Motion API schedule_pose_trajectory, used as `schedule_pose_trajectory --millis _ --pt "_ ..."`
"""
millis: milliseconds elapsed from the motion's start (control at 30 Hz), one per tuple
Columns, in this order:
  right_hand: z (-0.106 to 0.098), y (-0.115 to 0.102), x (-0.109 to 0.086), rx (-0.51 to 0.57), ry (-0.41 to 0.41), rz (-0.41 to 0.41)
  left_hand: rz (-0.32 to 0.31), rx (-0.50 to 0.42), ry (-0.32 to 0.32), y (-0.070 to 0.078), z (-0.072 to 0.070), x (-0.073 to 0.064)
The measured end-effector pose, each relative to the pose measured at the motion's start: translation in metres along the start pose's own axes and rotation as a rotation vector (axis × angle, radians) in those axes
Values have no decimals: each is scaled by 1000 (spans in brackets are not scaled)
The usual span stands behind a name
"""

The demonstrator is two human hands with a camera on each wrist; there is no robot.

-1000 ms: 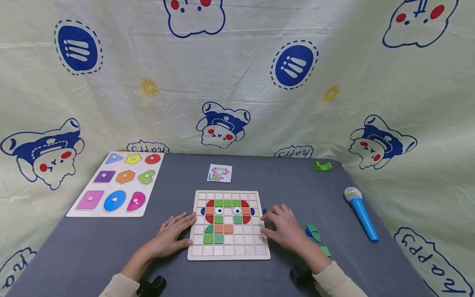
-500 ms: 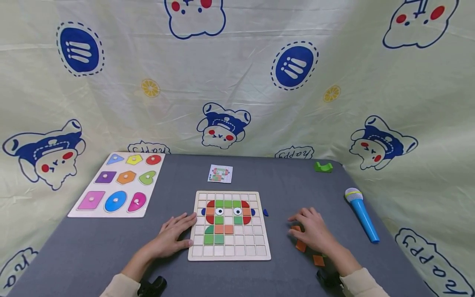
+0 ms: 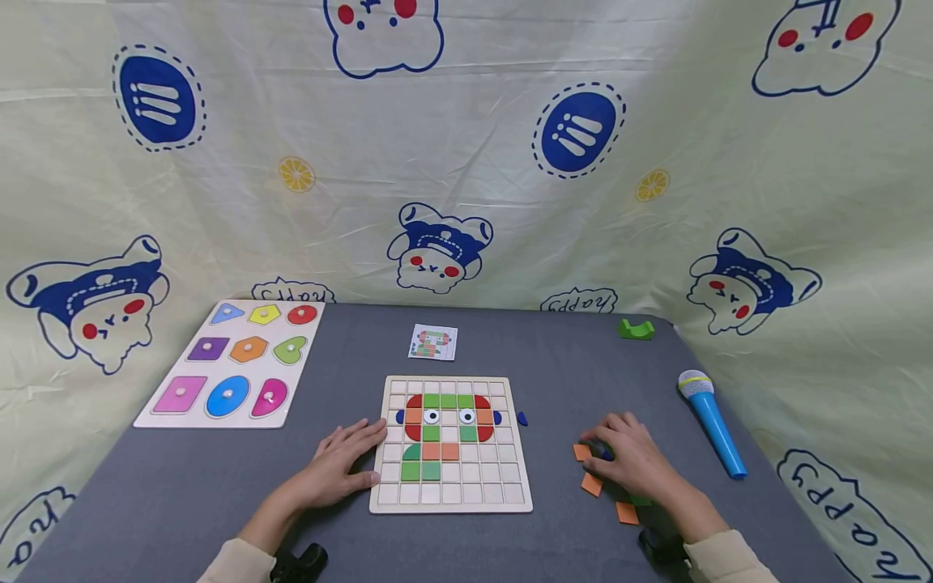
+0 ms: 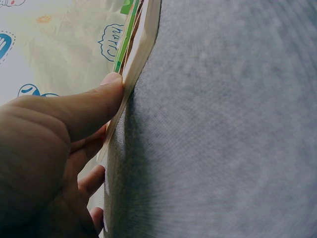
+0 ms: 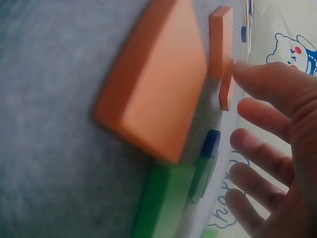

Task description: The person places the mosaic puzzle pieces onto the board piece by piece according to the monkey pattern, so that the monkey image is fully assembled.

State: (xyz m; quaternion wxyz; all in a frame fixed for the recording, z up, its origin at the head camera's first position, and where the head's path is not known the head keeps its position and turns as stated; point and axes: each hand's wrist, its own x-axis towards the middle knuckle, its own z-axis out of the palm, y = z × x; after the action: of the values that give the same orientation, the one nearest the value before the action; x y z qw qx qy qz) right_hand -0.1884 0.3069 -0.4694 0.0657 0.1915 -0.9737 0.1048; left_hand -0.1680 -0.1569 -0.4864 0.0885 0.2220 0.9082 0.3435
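Observation:
A pale grid board (image 3: 452,495) lies in the middle, with red, green, orange and blue tiles and two eye tiles forming a figure. My left hand (image 3: 335,461) rests against its left edge, thumb and fingertips touching the rim; the left wrist view shows the thumb (image 4: 101,101) on that edge. My right hand (image 3: 632,457) hovers over loose tiles to the right, fingers spread and holding nothing. Around it lie orange square tiles (image 3: 627,512), a green tile (image 5: 163,198) and a blue tile (image 5: 213,141), partly hidden from the head view.
Just right of the board lies a small blue tile (image 3: 521,419). A picture card (image 3: 433,342) sits behind the board. A white shape puzzle (image 3: 219,368) is at left. At right are a blue toy microphone (image 3: 714,429) and a green arch block (image 3: 636,329).
My right hand has moved right from the board's edge to the loose tiles, uncovering orange squares and covering green ones. The blue tile by the board stays behind. My left hand has not moved.

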Motion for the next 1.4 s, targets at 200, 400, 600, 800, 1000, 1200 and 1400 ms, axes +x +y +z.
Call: schedule_pose_trajectory --millis 200,400,600,800,1000,1200,1400 --pt "-2 1 -1 2 -27 5 -14 -6 -7 1 0 0" --pt "-1 3 -2 17 -29 -5 -21 -16 -12 2 -1 0" --pt "1 4 -2 10 -21 -15 -19 -15 -10 2 -1 0" --pt "-1 -1 0 7 2 -22 -20 -12 -4 2 -1 0" --pt "-5 -20 5 7 35 -61 -14 -14 -1 2 -1 -1" --pt "-5 -44 11 26 51 -120 -15 -15 4 2 -1 -1" --pt "-4 -73 20 38 60 -168 -11 -11 6 1 -1 -1"
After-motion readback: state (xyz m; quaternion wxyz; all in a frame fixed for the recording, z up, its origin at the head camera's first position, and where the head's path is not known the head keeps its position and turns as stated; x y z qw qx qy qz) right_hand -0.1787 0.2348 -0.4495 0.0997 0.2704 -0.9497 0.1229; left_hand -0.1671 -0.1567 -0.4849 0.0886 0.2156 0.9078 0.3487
